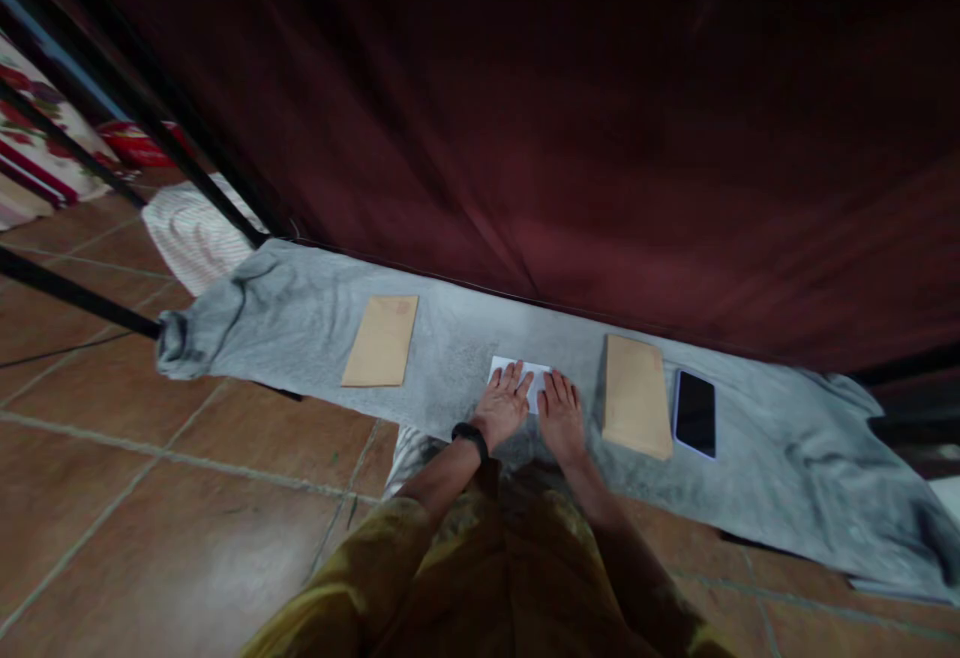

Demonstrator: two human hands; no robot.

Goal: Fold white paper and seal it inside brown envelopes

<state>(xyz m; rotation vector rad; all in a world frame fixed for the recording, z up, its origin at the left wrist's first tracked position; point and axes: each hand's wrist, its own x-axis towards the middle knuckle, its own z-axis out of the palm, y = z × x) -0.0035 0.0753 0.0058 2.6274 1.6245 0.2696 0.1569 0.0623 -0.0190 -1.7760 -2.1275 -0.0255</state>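
A small white sheet of paper [533, 375] lies on the grey cloth in front of me, partly covered by my hands. My left hand [504, 404], with a black band on its wrist, rests flat on the paper's left part, fingers spread. On the right side of the sheet lies my right hand [560, 416], palm down with its fingers stretched out. To the left is a tan envelope [381, 340]. A thicker-looking stack of tan envelopes [636, 396] sits to the right of my right hand.
A phone with a dark screen [695, 413] lies beside the right-hand envelopes. Grey cloth [300, 288] covers the narrow bench. A dark red curtain [525, 138] hangs along its far edge. Black metal bars [82, 295] stand at the left, above the tiled floor [172, 518].
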